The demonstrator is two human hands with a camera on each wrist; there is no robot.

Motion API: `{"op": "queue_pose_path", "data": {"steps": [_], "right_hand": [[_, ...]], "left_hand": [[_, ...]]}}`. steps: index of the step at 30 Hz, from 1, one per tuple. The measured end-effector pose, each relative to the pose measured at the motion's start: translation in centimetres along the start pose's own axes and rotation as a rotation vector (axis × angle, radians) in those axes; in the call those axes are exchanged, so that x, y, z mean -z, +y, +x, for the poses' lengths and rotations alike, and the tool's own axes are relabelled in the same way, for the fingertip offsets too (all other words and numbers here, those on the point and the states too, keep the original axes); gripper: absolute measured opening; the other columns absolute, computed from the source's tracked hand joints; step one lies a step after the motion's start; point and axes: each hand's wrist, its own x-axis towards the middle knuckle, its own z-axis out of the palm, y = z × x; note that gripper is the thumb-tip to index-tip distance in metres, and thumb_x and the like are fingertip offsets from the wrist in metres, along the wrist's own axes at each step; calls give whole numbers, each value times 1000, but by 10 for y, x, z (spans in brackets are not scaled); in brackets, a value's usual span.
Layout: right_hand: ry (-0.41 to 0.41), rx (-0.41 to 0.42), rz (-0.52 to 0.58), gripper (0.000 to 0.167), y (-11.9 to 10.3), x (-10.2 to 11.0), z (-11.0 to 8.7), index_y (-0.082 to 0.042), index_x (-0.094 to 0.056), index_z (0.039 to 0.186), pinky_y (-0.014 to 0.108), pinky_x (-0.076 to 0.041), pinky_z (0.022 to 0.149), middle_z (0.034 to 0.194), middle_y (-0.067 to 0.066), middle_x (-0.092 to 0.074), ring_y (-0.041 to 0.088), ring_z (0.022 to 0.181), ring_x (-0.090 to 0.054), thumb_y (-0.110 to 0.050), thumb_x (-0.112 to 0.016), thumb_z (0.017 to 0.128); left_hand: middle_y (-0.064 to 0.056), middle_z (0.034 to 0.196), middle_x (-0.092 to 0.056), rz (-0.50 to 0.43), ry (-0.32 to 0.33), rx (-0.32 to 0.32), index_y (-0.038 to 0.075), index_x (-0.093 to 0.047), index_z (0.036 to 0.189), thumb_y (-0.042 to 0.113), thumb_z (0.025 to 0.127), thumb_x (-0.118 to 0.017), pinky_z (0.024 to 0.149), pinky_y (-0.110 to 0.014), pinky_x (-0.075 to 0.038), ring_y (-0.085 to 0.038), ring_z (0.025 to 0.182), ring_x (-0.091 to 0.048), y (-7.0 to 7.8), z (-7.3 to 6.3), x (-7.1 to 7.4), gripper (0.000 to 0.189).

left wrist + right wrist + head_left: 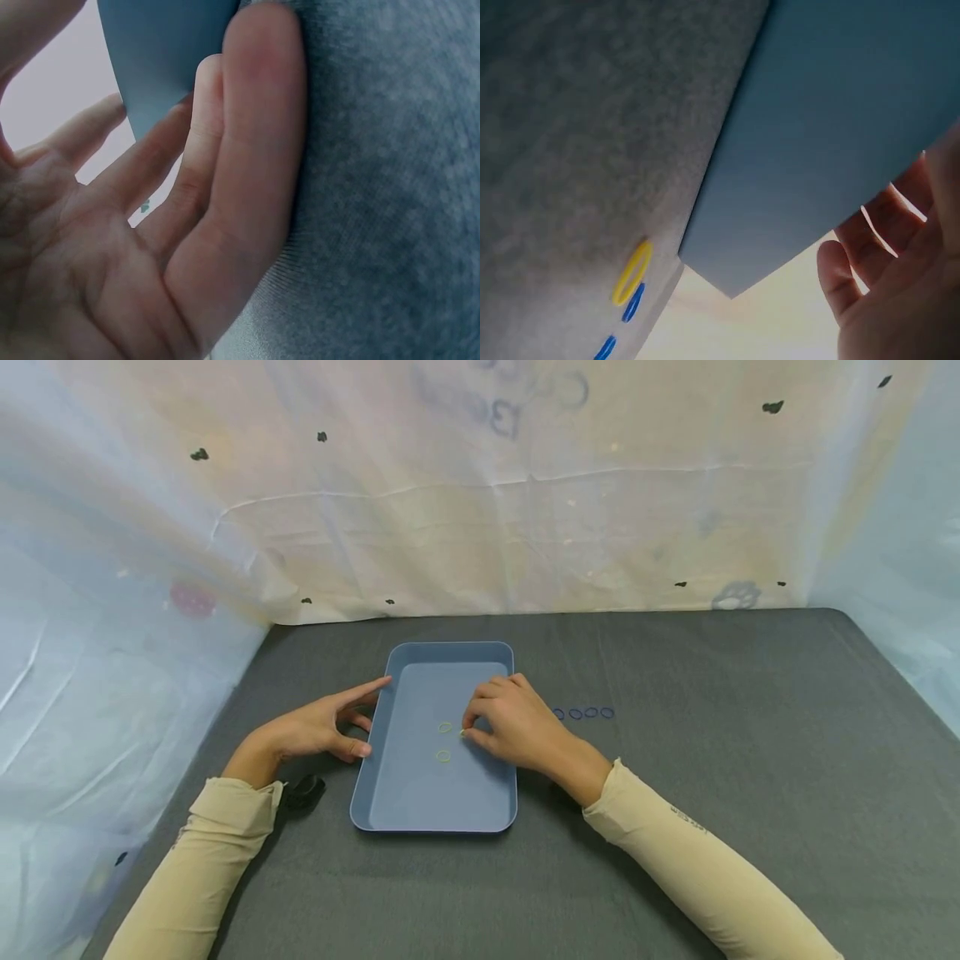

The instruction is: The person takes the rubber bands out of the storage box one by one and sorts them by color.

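In the middle of the frame we have a blue rectangular tray (420,797), its long edges running up and down, on the grey worktop (720,735). The left hand (315,727) has its grip wide: index finger and thumb are spread apart and touch the tray's left edge. The right hand (517,722) reaches over the right edge, and its grip is narrow, pinching a small yellow ring (462,733) above the tray's floor. Just left of these fingertips, an upper yellow ring (445,727) and a lower yellow ring (443,757) lie inside the tray, well apart from its walls.

Beyond the right edge, four blue rings (591,712) make a row; from there the worktop extends broadly toward the right of the frame. In the right wrist view, at lower left, we notice one more yellow ring (632,273) outside the tray, beside a blue one.
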Motion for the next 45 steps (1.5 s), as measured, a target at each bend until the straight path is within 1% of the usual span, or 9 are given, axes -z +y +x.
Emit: {"op": "queue_pose_path", "data": {"steps": [9, 16, 22, 26, 28, 33, 41, 45], "right_hand": [[59, -13, 41, 5, 3, 6, -9, -23, -75, 86, 40, -43, 92, 95, -8, -68, 17, 99, -60, -26, -79, 87], [79, -20, 44, 5, 8, 11, -17, -23, -76, 86, 39, -42, 90, 94, -9, -68, 15, 93, -57, -27, -79, 87], [75, -14, 36, 6, 15, 13, -23, -23, -75, 86, 38, -42, 89, 95, -9, -68, 15, 91, -57, -27, -79, 87], [71, -8, 33, 6, 19, 14, -26, -22, -76, 87, 36, -42, 86, 95, -8, -68, 15, 92, -58, -27, -79, 87], [65, 3, 33, 6, 21, 16, -26, -22, -76, 87, 35, -42, 84, 95, -7, -69, 15, 92, -58, -27, -79, 87], [44, 18, 43, 6, 25, 19, -27, -23, -77, 87, 35, -42, 82, 95, -7, -69, 16, 93, -58, -27, -80, 86], [75, -5, 75, 8, 30, 22, -33, -22, -76, 86, 36, -43, 85, 93, -7, -68, 15, 92, -58, -28, -82, 84], [88, 0, 77, 8, 31, 24, -35, -21, -76, 86, 35, -43, 82, 92, -6, -67, 15, 90, -58, -27, -82, 84]], "left_hand": [[-22, 165, -11, 11, -5, -6, 31, -9, 162, 17, 83, -82, 79, -40, -58, -40, 131, -45, 0, -1, 0, 109], [-22, 164, -11, 4, -5, -3, 30, -8, 162, 16, 82, -83, 79, -41, -58, -41, 131, -45, 0, -1, 1, 109], [-22, 164, -11, 5, -4, 2, 32, -9, 162, 16, 82, -83, 79, -40, -58, -41, 132, -43, -1, -1, 2, 109], [-22, 164, -10, 8, -2, 2, 32, -9, 162, 17, 83, -82, 79, -40, -58, -41, 132, -43, -1, -1, 2, 109], [-22, 164, -11, 11, -2, 1, 32, -9, 162, 17, 83, -82, 79, -40, -58, -42, 132, -43, -1, -1, 2, 109], [-22, 164, -10, 12, -5, -7, 32, -9, 162, 17, 83, -82, 80, -41, -58, -43, 133, -42, -2, 0, 0, 108], [-21, 164, -11, 6, -2, 10, 33, -9, 161, 17, 83, -82, 80, -42, -58, -42, 133, -42, 0, 1, 0, 109], [-21, 164, -11, 4, -2, 13, 33, -9, 161, 17, 83, -82, 80, -42, -58, -43, 134, -42, 0, 1, 1, 108]]}}
